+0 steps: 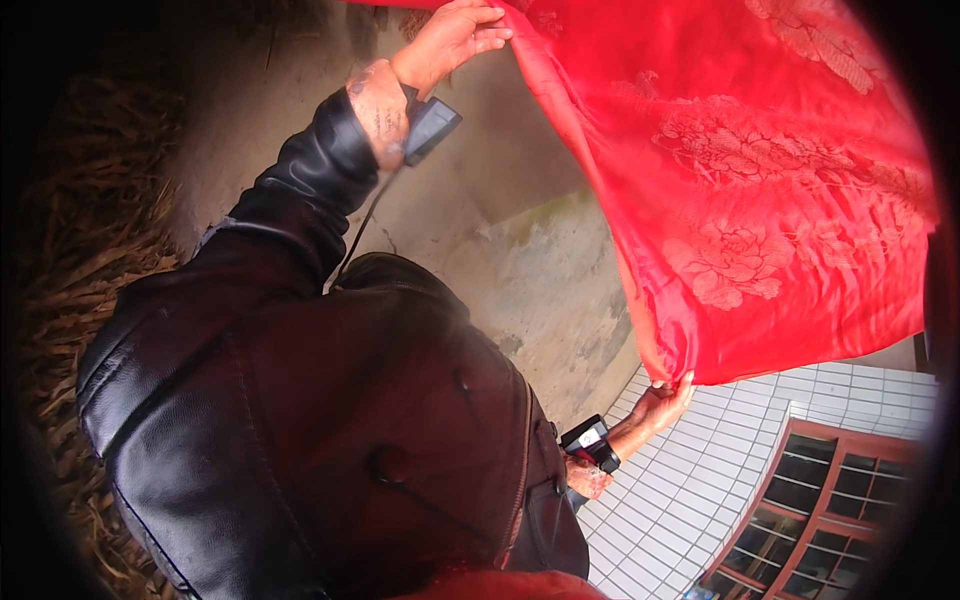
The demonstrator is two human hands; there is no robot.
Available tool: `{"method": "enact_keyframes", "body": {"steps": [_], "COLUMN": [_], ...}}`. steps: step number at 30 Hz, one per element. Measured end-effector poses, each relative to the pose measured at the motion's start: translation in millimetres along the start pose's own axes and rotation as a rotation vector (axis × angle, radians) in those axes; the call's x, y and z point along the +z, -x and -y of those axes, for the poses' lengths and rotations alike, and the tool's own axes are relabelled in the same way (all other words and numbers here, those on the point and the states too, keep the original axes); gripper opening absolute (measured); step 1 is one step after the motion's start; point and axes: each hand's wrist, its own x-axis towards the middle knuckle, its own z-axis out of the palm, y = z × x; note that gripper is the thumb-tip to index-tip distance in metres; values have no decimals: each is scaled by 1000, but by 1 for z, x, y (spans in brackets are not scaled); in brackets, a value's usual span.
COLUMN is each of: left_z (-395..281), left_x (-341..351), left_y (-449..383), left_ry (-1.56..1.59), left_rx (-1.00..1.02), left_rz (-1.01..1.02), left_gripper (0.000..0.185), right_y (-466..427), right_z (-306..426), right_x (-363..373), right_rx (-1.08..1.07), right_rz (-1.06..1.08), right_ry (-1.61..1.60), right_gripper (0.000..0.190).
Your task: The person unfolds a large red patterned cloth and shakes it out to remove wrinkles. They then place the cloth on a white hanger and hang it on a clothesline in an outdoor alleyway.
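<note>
A large red satin cloth [750, 202] with woven flowers spreads across the upper right of the view. At the top, my left hand [456, 36] pinches its edge between thumb and fingers. Lower down on the right, my right hand [665, 403] grips a gathered corner of the same cloth. Between the two hands the near edge hangs in a long curved fold. A small dark box [433, 130] is strapped at my left wrist, and a similar black box [589, 441] sits on my right wrist. My black leather jacket [300, 420] fills the lower left.
A worn concrete floor [540, 277] shows beyond the jacket. Dry stalks or leaves [112, 247] are heaped along the left. At the lower right is a white-tiled wall [667, 502] with a reddish-framed window [814, 510]. A thin dark cable [365, 223] runs near my left sleeve.
</note>
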Motion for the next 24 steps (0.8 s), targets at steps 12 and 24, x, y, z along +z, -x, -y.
{"method": "enact_keyframes", "body": {"steps": [12,24], "left_z": [47,92], "left_x": [8,30], "left_y": [-15,138], "left_ry": [812,875], "left_rx": [-976,-1552], "left_rz": [-384,-570], "left_gripper": [13,15], "right_y": [0,-6], "right_z": [6,-20], "right_x": [18,-27], "right_rx": [87,107], "right_rz": [-17,235], "right_ry": [-152,-357], "right_gripper": [53,44]}}
